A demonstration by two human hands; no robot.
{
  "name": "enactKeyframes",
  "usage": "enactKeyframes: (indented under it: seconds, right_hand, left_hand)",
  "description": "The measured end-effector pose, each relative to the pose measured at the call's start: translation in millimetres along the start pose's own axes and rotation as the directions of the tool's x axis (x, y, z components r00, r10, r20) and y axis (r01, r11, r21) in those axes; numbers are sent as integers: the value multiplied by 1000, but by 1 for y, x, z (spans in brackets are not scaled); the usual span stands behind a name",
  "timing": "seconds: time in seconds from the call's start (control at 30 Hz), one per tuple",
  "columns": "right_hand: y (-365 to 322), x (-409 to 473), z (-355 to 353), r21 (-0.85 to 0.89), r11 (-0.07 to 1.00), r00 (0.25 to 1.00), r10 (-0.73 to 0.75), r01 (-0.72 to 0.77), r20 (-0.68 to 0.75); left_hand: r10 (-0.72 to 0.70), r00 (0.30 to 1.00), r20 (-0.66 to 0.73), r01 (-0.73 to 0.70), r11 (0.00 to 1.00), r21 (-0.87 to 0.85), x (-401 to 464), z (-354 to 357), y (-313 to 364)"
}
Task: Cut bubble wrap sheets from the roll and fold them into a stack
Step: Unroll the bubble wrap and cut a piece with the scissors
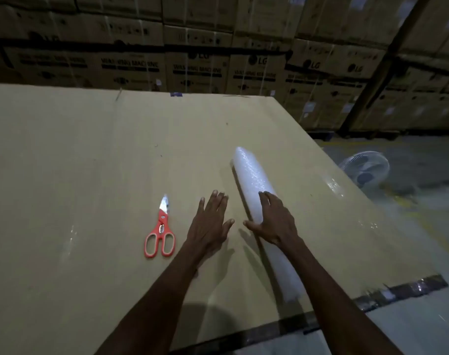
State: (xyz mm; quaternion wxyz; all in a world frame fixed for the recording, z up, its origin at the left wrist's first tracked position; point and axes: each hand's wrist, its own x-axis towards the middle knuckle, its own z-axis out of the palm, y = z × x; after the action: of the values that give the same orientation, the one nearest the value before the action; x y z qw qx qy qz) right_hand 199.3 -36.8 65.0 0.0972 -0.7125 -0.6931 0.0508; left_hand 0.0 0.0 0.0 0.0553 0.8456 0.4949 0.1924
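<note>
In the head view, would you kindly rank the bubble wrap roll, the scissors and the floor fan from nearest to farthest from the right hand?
From the right hand:
1. Bubble wrap roll: directly under the hand, touching it.
2. Scissors: to its left on the cardboard sheet, beyond the left hand.
3. Floor fan: off the sheet, on the floor to the far right.
</note>
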Motion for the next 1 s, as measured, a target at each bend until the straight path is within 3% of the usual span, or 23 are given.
enactKeyframes:
  seconds: [0.1,0.33,0.43,0.57,0.63,0.83,1.0]
  right_hand:
    - [25,-2,6,-34,999,998,-6,8,69]
    - [81,6,-16,176,982,985,41,-70,165]
    - [93,8,-26,177,982,993,53,-72,106]
    - [99,8,-30,137,984,993,115,-118,32]
    - [99,7,-29,113,983,989,143,-147,42]
    - [109,6,-18,117,980,983,146,-158,110]
    - [103,12,-19,314,936,987,135,-157,90]
  left_hand:
    - [-13,1000,-1,13,1000,14,4,11,24]
    - [-15,1000,5,15,999,-50,15,39,70]
    - [-11,999,38,16,993,-118,25,47,92]
    - [20,982,186,6,990,-137,37,64,110]
    - [20,974,227,4,994,-107,38,71,112]
    - [-117,978,175,119,993,0,39,71,112]
    - [-73,985,159,50,988,146,32,61,85]
